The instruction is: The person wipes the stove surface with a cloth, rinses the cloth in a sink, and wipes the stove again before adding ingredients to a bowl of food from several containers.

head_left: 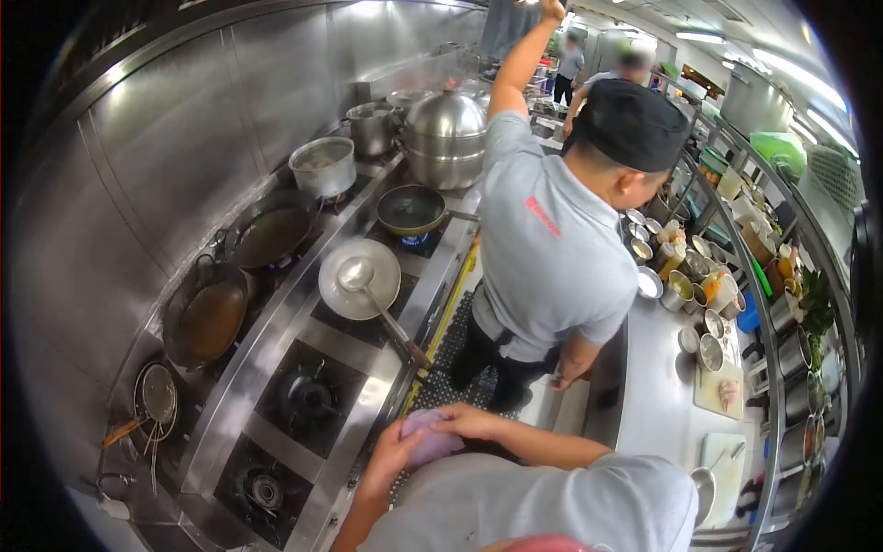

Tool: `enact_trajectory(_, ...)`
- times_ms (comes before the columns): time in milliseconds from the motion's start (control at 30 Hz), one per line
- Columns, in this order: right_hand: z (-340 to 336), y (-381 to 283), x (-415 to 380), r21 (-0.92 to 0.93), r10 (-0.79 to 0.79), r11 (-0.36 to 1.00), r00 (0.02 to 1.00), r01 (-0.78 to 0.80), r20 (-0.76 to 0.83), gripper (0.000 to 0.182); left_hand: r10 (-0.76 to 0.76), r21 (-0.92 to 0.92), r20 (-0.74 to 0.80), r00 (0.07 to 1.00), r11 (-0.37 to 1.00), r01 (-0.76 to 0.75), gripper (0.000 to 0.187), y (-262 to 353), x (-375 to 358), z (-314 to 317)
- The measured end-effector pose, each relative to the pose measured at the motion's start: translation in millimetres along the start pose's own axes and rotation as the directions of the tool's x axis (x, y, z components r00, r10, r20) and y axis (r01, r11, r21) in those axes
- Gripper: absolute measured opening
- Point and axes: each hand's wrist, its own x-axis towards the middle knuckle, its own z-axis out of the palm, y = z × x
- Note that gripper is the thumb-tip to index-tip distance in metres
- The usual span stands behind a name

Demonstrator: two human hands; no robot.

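Observation:
A lilac cloth is bunched up in front of my body, close to the edge of the stove. My left hand is closed round its left side. From the right, my right hand grips its upper edge, with some fingertips hidden in the folds. Ahead of my hands, a ladle rests with its bowl in a pale, wide pan, and its handle reaches over the stove's front rail. Nearest to my left hand on the stove is a bare burner.
A co-worker stands just ahead, one arm raised. A small frying pan sits over a blue flame. Dark woks, a pot and a large steamer line the stove. On the right, a steel counter carries bowls and cutting boards.

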Motion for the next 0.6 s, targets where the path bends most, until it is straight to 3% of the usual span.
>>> enact_trajectory(67, 9, -34, 2, -0.017, 0.076, 0.997, 0.997, -0.076, -0.025, 0.033, 0.022, -0.161, -0.047, 0.999, 0.987, -0.029, 0.039, 10, -7, 2)
enact_trajectory(100, 6, -28, 15, -0.021, 0.056, 0.998, 0.998, -0.056, -0.030, 0.033, 0.038, -0.147, -0.042, 0.998, 0.988, -0.044, 0.039, 11, -5, 3)
enact_trajectory(167, 1, -8, 53, -0.192, -0.165, 0.969, 0.986, 0.157, -0.027, 0.029, -0.020, -0.126, -0.166, 0.986, 0.992, -0.001, 0.041, 12, -5, -6)
enact_trajectory(200, 2, -17, 61, -0.332, -0.210, 0.925, 0.977, 0.186, -0.040, 0.025, 0.002, -0.120, -0.204, 0.979, 0.992, -0.027, 0.038, 22, -7, -3)
enact_trajectory(300, 11, -33, 69, -0.457, -0.321, 0.850, 0.945, 0.261, -0.057, 0.022, -0.051, -0.154, -0.210, 0.976, 0.988, 0.019, 0.035, 30, -2, -7)
enact_trajectory(367, 16, -39, 59, -0.495, -0.301, 0.838, 0.951, 0.231, -0.067, 0.025, -0.058, -0.141, -0.211, 0.976, 0.990, 0.028, 0.034, 36, 0, -7)
enact_trajectory(433, 18, -16, 58, -0.356, -0.412, 0.879, 0.881, 0.317, -0.233, 0.031, -0.040, -0.138, -0.219, 0.975, 0.990, 0.010, 0.031, 48, 10, -4)
enact_trajectory(467, 15, 2, 62, -0.505, -0.531, 0.802, 0.768, 0.319, -0.359, 0.038, -0.024, -0.100, -0.237, 0.971, 0.995, 0.000, 0.031, 55, 13, -2)
enact_trajectory(500, 7, 19, 62, -0.508, -0.528, 0.803, 0.765, 0.310, -0.368, 0.038, -0.027, -0.103, -0.226, 0.974, 0.995, 0.004, 0.031, 54, 18, 1)
enact_trajectory(567, -15, 45, 50, -0.548, -0.334, 0.835, 0.828, 0.039, -0.450, 0.042, 0.083, -0.055, -0.309, 0.947, 0.993, -0.106, 0.030, 53, 31, 3)
enact_trajectory(600, -27, 37, 31, -0.324, -0.087, 0.945, 0.933, -0.034, -0.350, 0.052, 0.069, 0.041, -0.307, 0.949, 0.997, -0.059, 0.032, 49, 36, 0)
